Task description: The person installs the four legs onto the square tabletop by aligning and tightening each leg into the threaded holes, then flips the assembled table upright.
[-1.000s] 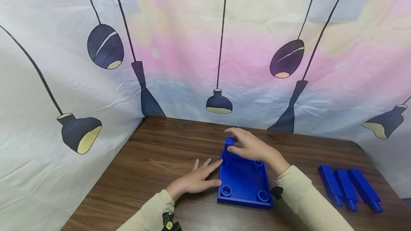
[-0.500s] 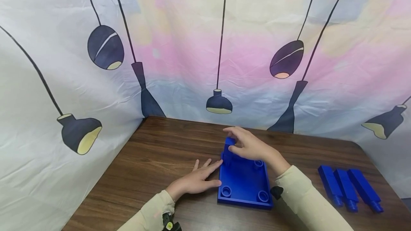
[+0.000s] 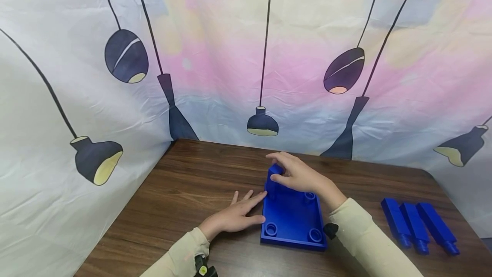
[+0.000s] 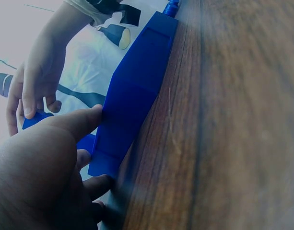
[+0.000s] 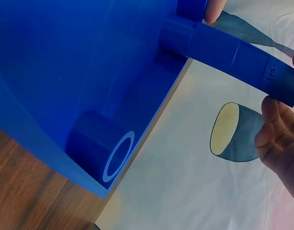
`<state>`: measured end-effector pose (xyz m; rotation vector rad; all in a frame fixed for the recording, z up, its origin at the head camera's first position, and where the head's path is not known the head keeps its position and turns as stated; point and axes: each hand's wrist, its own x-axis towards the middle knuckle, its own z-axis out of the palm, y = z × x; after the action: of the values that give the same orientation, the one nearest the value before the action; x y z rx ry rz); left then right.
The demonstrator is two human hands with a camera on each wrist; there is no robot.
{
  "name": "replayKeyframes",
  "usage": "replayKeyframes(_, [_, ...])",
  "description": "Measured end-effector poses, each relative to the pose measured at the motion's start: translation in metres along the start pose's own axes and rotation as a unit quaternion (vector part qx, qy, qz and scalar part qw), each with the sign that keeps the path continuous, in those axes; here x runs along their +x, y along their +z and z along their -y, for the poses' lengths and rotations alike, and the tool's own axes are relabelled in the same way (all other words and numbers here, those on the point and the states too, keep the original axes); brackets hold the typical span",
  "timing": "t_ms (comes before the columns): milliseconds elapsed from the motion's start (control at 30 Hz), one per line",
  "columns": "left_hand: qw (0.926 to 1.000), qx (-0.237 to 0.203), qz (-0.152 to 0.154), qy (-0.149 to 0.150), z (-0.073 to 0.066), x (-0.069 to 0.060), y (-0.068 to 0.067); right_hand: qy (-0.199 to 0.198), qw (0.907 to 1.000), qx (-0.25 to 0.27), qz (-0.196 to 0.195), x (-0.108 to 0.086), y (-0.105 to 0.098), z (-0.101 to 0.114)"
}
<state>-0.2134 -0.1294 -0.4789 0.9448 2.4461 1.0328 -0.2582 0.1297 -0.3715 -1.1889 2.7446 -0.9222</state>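
Note:
A blue table leg (image 3: 272, 185) stands upright in the far-left corner socket of a blue upturned toy tabletop (image 3: 294, 217). My right hand (image 3: 301, 176) grips the leg near its top between thumb and fingers. In the right wrist view the leg (image 5: 228, 50) joins its round socket at the base. My left hand (image 3: 232, 217) lies with spread, straight fingers against the tabletop's left edge. The left wrist view shows that hand (image 4: 46, 167) touching the outer side wall (image 4: 132, 91). Round hollow sockets sit in the other corners, one of them (image 5: 101, 146) near the right wrist camera.
To the right, three loose blue legs (image 3: 414, 228) lie side by side on the brown wooden table (image 3: 200, 183), their threaded ends toward me. A fabric backdrop (image 3: 230, 54) printed with hanging lamps rises behind the table's far edge.
The leg has turned about its upright axis in my right hand, so its square top faces differently. My left hand and the tabletop have stayed in place.

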Motion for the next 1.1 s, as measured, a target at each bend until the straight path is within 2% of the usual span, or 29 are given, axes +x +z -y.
replayKeyframes(200, [0.9997,0.014,0.004,-0.02,-0.001,0.002,0.0,0.001,0.9997,-0.025,0.0,0.0,0.0,-0.001])
replayKeyframes(533, [0.9999,-0.007,-0.011,0.008,0.008,0.001,0.005,-0.021,0.9995,-0.018,0.017,0.001,-0.003,-0.005])
replayKeyframes(667, [0.9998,-0.01,-0.007,0.014,0.01,0.001,0.005,-0.021,0.9994,-0.021,0.018,0.001,-0.003,-0.005])
replayKeyframes(900, [1.0,-0.002,-0.003,0.008,0.004,0.002,0.001,-0.003,0.9996,-0.024,0.013,0.001,-0.003,-0.006])
replayKeyframes(1100, [0.9999,0.005,-0.011,-0.006,0.005,0.003,0.004,-0.005,0.9996,-0.027,0.007,0.001,-0.003,-0.005])
